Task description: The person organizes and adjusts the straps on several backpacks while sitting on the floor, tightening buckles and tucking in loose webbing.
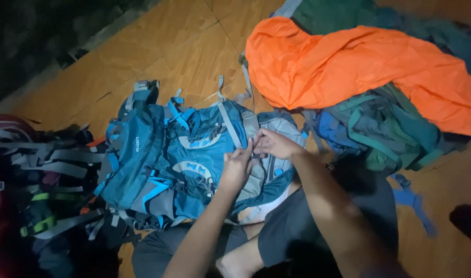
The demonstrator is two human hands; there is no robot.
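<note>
A blue and grey backpack [158,159] lies flat on the wooden floor in front of me, its straps spread out. My left hand [236,167] rests on the grey panel near its right side, fingers curled on a strap or buckle. My right hand [275,144] meets it from the right, fingertips pinching the same spot. Exactly what the fingers grip is hidden between the hands. My legs in dark shorts sit below the pack.
An orange cover [359,67] drapes over a green and blue backpack [384,128] at the right. A dark pack with grey and green straps [45,195] lies at the left. Wooden floor [158,46] shows behind; a dark wall edge is at top left.
</note>
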